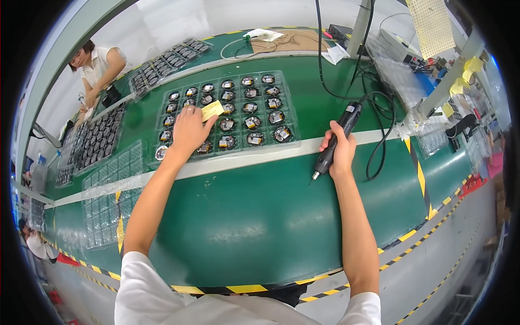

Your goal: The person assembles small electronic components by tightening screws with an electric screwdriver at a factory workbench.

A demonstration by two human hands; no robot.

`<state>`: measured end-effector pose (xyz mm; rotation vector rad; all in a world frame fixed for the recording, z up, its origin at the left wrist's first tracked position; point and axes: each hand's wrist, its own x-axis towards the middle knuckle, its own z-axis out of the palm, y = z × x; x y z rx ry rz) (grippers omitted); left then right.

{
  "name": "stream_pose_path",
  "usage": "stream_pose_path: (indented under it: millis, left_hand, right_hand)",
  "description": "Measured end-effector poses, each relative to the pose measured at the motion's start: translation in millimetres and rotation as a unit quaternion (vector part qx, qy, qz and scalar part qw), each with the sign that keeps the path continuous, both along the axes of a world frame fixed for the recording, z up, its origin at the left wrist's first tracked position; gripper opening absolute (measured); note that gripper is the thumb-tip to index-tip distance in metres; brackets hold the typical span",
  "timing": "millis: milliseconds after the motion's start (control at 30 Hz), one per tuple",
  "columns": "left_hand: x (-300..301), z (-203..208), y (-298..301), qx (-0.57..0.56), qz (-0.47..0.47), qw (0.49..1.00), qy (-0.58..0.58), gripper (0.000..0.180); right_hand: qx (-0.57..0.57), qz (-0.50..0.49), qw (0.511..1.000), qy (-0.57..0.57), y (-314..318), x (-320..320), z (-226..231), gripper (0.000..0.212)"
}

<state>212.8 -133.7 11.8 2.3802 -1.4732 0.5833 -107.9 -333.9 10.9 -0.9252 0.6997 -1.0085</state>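
My left hand (189, 131) reaches over a clear plastic tray (296, 123) of round black parts, thumb spread apart from the fingers. A yellow paper slip (212, 110) lies between its thumb and forefinger, over some parts; whether the fingers grip it cannot be made out. One round part (282, 134) sits in the tray's near right corner. My right hand (341, 151) is wrapped round a black electric screwdriver (346, 120). Its bit points down and toward me, above the green bench, and a black cable runs from its upper end.
A white rail (254, 158) crosses the green bench (260, 216) before the tray. Empty clear trays (111, 195) lie at the left, with filled trays (101, 135) beyond. Another person (103, 70) works at the far left. A coiled black cable (385, 122) and a post (358, 30) stand right.
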Motion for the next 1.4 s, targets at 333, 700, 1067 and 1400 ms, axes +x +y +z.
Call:
stream_pose_path:
  millis: [333, 700, 1067, 1400]
  left_hand:
    - [17, 11, 0, -0.111, -0.106, 0.988, -0.006, 0.015]
    - [53, 22, 66, -0.134, 0.020, 0.990, -0.038, 0.011]
    - [56, -8, 77, -0.045, -0.042, 0.997, 0.041, 0.022]
    - [195, -89, 131, -0.008, -0.056, 0.982, 0.180, 0.045]
  right_hand:
    - [-0.007, 0.007, 1.000, 0.018, 4, -3, 4, 0.029]
    - [-0.004, 0.007, 1.000, 0.025, -1, -2, -1, 0.028]
    - [-0.021, -0.021, 0.999, 0.032, -1, -6, -3, 0.025]
    - [-0.017, 0.013, 0.999, -0.039, -2, 21, -14, 0.027]
